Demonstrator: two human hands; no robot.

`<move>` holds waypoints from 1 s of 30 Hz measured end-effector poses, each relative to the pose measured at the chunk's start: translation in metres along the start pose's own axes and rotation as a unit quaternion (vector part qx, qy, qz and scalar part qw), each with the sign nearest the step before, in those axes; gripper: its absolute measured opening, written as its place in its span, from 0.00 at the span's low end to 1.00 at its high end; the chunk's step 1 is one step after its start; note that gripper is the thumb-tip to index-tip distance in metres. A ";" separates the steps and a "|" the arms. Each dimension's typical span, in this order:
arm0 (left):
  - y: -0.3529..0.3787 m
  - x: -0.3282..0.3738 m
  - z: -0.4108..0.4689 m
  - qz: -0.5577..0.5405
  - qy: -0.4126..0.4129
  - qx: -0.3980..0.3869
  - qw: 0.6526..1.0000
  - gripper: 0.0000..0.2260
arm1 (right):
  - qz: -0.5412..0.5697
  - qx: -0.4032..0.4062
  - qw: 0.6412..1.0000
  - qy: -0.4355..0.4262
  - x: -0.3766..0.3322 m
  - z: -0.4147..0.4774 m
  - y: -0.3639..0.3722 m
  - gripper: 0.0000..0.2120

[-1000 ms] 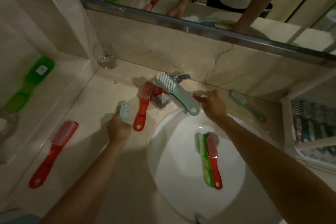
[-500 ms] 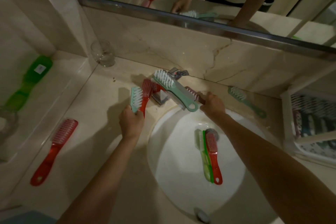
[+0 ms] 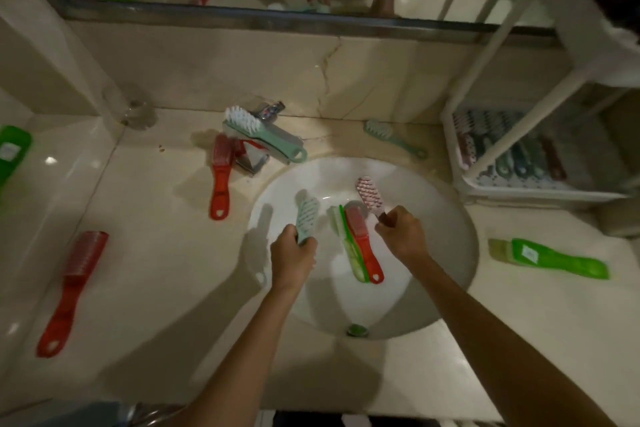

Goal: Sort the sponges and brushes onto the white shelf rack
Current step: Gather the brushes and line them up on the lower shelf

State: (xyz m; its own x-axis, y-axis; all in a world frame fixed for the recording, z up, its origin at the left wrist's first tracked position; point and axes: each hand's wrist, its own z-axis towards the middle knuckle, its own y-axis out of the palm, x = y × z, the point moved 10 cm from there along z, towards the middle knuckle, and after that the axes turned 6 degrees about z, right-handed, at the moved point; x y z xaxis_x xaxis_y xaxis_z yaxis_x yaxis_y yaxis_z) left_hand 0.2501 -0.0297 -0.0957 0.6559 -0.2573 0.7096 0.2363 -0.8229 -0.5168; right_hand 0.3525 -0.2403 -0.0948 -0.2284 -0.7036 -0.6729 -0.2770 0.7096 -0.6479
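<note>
While left hand (image 3: 294,256) grips a mint brush (image 3: 307,215) and right hand (image 3: 403,236) grips a pink-bristled brush (image 3: 370,194) over the sink (image 3: 433,218), pickup looks done; next, carry both to white shelf rack (image 3: 526,196) at tabletop's (image 3: 156,253) right edge.

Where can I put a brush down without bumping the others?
Bare counter lies between the long red brush on the far left and the sink rim, and on the near side of the green brush at right. Crowded: round the faucet, with two brushes, and mid-sink, where the left hand holds a mint brush and the right hand a pink brush.
</note>
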 end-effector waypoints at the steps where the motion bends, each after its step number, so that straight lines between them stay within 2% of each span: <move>1: 0.015 0.009 -0.006 0.006 0.018 -0.020 1.000 0.04 | 0.007 0.025 1.000 0.002 0.009 -0.007 -0.013 0.06; 4: 0.058 0.041 -0.027 0.023 0.069 -0.074 0.995 0.02 | 0.048 0.092 0.995 0.004 0.038 -0.021 -0.055 0.05; 7: 0.101 0.078 -0.049 0.041 0.121 -0.111 0.986 0.05 | 0.079 0.156 0.985 -0.013 0.063 -0.031 -0.103 0.05; 10: 0.139 0.117 -0.069 0.042 0.170 -0.117 0.977 0.03 | 0.106 0.228 0.967 -0.035 0.086 -0.040 -0.154 0.05; 13: 0.181 0.154 -0.088 0.083 0.202 -0.134 0.967 0.07 | 0.114 0.285 0.951 -0.027 0.112 -0.042 -0.202 0.05; 16: 0.222 0.191 -0.105 0.069 0.229 -0.160 0.958 0.09 | 0.118 0.320 0.940 -0.019 0.133 -0.032 -0.244 0.08; 20: 0.256 0.239 -0.109 0.032 0.235 -0.141 0.961 0.06 | 0.115 0.307 0.944 -0.035 0.137 0.003 -0.284 0.11; 24: 0.272 0.267 -0.089 0.004 0.188 -0.107 0.976 0.03 | 0.099 0.258 0.961 -0.033 0.135 0.056 -0.310 0.17; 27: 0.277 0.275 -0.072 -0.042 0.136 -0.088 0.986 0.13 | 0.058 0.218 0.974 -0.002 0.141 0.094 -0.319 0.17; 30: 0.283 0.280 -0.058 -0.076 0.099 -0.093 0.988 0.15 | 0.024 0.169 0.985 0.010 0.142 0.122 -0.316 0.18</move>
State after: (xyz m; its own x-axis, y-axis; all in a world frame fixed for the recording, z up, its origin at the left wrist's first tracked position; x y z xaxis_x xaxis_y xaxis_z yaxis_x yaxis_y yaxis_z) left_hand 0.4594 -0.3638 -0.0157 0.4659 -0.2034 0.8611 0.1734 -0.9333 -0.3143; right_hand 0.5210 -0.5596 -0.0295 -0.2520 -0.6668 -0.7013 0.0613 0.7123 -0.6992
